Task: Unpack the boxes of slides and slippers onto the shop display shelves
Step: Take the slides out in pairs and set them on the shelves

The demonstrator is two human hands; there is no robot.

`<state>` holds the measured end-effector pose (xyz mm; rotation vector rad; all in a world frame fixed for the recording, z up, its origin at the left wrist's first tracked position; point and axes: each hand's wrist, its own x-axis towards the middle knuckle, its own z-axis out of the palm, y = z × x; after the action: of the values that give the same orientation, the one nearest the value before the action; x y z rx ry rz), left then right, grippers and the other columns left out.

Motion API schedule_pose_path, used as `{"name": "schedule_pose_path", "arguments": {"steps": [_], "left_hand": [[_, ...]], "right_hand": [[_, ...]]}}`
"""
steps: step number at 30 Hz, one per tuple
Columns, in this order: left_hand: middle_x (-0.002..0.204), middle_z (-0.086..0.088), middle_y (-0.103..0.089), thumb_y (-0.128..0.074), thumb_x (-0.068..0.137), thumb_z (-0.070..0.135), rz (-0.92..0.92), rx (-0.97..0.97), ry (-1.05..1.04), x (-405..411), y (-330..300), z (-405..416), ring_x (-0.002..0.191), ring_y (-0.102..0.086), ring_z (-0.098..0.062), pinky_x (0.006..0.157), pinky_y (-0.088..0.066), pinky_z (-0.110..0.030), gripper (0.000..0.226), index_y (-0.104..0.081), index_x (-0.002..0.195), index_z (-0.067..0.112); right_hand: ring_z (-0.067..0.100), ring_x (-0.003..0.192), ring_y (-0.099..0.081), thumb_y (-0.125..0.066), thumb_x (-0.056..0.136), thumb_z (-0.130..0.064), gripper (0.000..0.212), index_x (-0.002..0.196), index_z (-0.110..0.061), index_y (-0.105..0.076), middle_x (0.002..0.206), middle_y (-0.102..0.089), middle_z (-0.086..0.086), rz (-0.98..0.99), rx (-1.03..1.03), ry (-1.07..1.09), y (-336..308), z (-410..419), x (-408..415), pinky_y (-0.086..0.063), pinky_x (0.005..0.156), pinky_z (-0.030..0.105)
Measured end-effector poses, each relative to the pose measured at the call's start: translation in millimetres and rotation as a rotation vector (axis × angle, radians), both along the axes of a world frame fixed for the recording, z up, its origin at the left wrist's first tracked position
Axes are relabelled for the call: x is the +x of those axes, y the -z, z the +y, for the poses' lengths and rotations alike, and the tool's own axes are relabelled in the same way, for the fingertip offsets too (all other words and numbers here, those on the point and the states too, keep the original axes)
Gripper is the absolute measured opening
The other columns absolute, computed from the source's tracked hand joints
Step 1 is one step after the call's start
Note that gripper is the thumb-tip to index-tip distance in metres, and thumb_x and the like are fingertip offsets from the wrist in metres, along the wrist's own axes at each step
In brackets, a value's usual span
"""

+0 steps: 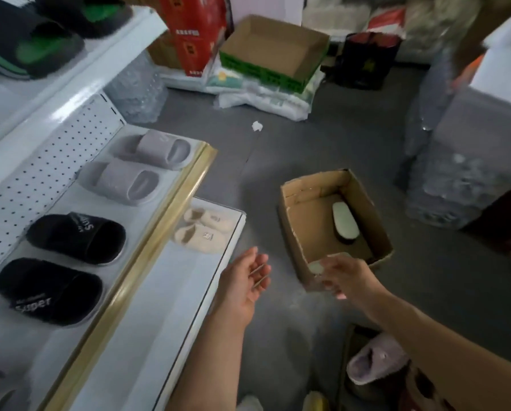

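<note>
We saw the white display shelves [147, 295] filling the left of the frame, bearing grey slides [135, 173], black slippers [61, 265] and cream slippers [202, 231]. At centre right, the open cardboard box [364, 200] held one slipper [345, 223], sole up. Our left hand [245, 280] hung released, palm up; our right hand [341, 275] was at the box's near rim, its grip too blurred to tell.

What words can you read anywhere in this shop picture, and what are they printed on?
"Super": white lettering on the strap of the near black slipper.
The far black slipper carries similar lettering, turned away and blurred, only partly legible.
The red carton has yellow print, too blurred to read.
The cream slippers bear small badges, unreadable.
</note>
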<state>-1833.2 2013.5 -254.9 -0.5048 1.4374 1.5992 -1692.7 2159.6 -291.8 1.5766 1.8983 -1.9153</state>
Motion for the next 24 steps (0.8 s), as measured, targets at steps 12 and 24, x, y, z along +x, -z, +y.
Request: {"name": "schedule_pose_path", "arguments": {"steps": [12, 24], "left_hand": [[0.085, -0.004, -0.074, -0.061, 0.095, 0.018, -0.046, -0.118, 0.304, -73.8, 95.6, 158.3, 0.07, -0.066, -0.015, 0.061, -0.05, -0.029, 0.012, -0.066, 0.106, 0.015], [0.092, -0.008, -0.068, -0.052, 0.101, 0.017, -0.211, -0.24, 0.566, -90.3, 235.6, 300.1, 0.079, -0.063, -0.02, 0.073, -0.049, -0.03, 0.017, -0.063, 0.106, 0.005]], "right_hand": [[0.02, 0.06, -0.056, -0.054, 0.092, -0.003, 0.016, 0.094, -0.013, -0.066, 0.066, -0.062, 0.007, -0.094, 0.013, 0.239, 79.4, 122.8, -28.9, -0.044, 0.052, 0.026], [0.022, 0.06, -0.054, -0.05, 0.095, 0.001, 0.016, 0.097, -0.006, -0.064, 0.071, -0.058, 0.014, -0.181, -0.211, 0.627, 194.4, 223.4, -35.7, -0.046, 0.053, 0.027]]}}
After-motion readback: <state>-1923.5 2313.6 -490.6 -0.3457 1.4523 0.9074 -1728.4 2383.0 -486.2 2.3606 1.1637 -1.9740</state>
